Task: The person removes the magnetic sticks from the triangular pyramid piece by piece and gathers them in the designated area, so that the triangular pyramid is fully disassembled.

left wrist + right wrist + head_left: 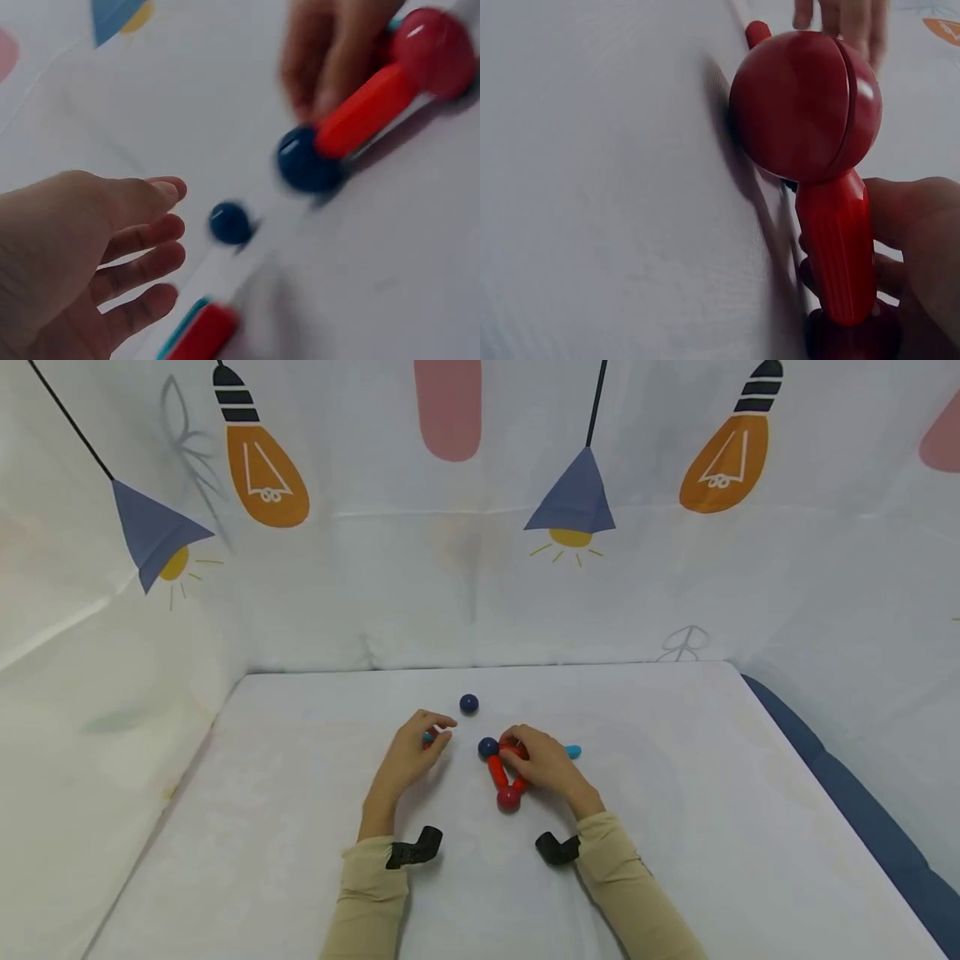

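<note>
Near the table's middle, our right hand point(546, 766) pinches the red rod-and-ball piece point(504, 781), hard, light, smooth plastic best held on its ribbed rods, while our left hand point(415, 752), at nine o'clock from it, nips a small red-and-teal rod point(199, 335).

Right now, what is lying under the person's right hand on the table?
Under the right hand lie red sticks joined to a red ball and a dark blue ball. A light blue stick end pokes out beyond it. The joints under the fingers are covered.
</note>
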`<state>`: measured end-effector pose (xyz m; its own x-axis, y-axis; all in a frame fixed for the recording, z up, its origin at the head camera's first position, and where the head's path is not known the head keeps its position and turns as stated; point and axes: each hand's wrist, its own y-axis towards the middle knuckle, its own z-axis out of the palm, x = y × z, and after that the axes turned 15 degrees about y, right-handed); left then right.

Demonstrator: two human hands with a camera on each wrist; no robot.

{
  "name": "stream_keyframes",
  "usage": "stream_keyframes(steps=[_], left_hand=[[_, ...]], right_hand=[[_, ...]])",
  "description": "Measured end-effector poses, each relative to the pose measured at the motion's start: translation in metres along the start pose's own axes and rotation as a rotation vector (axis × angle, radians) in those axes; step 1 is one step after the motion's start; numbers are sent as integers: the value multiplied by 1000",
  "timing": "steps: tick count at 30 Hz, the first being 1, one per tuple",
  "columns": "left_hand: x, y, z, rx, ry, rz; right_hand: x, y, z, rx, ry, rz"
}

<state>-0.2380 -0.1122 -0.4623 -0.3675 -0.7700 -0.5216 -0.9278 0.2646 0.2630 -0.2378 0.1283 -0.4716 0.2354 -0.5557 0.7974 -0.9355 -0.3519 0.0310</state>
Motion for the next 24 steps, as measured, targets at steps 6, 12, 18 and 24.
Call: stream_keyframes(steps=[6, 12, 18, 24], left_hand=[[-25, 8, 31, 182, -4, 157], [-25, 6, 33, 183, 20, 165], [-20, 2, 24, 224, 24, 99], [-18, -2, 20, 255, 34, 45]], right_hand=[[1, 1, 2, 15, 18, -79], [3, 1, 1, -5, 26, -82], [0, -1, -4, -59, 26, -16], [-7, -2, -8, -71, 13, 50]])
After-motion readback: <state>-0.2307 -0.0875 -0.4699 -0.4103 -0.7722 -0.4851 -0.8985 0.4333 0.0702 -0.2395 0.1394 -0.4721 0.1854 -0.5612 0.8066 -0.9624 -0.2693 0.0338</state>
